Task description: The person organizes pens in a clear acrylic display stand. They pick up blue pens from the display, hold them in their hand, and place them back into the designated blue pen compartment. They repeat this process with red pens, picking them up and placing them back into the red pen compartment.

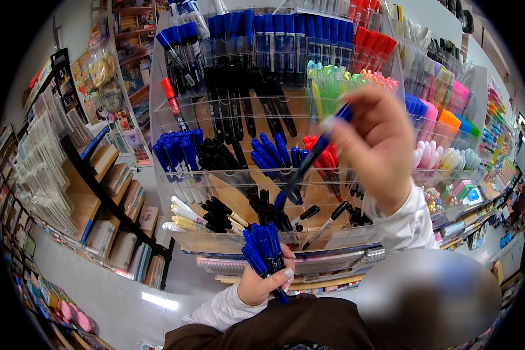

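Note:
My left hand holds a bundle of blue-capped markers upright, low in front of my body. Up at the right, my right hand pinches one blue-capped marker by its upper end; the marker slants down to the left, slightly blurred. It is in front of a clear acrylic pen rack. Behind it stand blue markers and red markers in a middle row. Black-capped pens fill compartments left of these. Green-topped pens stand just above my right hand.
Upper tiers hold blue markers and red markers. Highlighters stand at the right. A stepped wooden shelf with notebooks is at the left, beside the grey tiled floor. A blurred oval covers the lower right.

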`<state>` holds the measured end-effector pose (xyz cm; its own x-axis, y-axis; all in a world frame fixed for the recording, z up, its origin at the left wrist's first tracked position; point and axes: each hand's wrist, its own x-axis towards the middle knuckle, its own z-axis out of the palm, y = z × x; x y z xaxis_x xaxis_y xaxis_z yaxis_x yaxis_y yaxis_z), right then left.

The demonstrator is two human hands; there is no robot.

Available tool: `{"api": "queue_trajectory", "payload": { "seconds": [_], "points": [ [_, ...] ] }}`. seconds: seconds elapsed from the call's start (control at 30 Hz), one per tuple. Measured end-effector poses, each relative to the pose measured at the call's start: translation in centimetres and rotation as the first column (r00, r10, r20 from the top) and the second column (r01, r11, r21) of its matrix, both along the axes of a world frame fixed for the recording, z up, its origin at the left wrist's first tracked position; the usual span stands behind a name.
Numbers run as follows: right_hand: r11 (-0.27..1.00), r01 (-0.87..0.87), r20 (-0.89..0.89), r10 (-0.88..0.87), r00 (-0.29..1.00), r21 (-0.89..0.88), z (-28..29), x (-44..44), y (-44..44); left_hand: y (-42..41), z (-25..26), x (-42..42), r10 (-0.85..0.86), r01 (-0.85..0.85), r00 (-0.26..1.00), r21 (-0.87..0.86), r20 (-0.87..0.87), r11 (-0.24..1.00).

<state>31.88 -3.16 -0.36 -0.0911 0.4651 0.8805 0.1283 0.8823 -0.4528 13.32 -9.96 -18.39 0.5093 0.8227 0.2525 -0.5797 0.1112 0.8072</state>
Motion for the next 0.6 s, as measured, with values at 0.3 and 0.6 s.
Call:
{"api": "queue_trajectory", "payload": {
  "seconds": [0.3, 0.6],
  "points": [
    [0.902, 0.313, 0.304, -0.400, 0.865, 0.296, 0.2, -0.7, 3.3, 0.3, 0.0, 0.3, -0.020, 0.019, 1.000, 0.012, 0.021, 1.000],
    [0.927, 0.250, 0.610, -0.372, 0.700, 0.279, -1.7, -0.5, 4.6, 0.2, -0.1, 0.3, 0.011, -0.011, 1.000, 0.012, 0.017, 1.000]
  ]
}}
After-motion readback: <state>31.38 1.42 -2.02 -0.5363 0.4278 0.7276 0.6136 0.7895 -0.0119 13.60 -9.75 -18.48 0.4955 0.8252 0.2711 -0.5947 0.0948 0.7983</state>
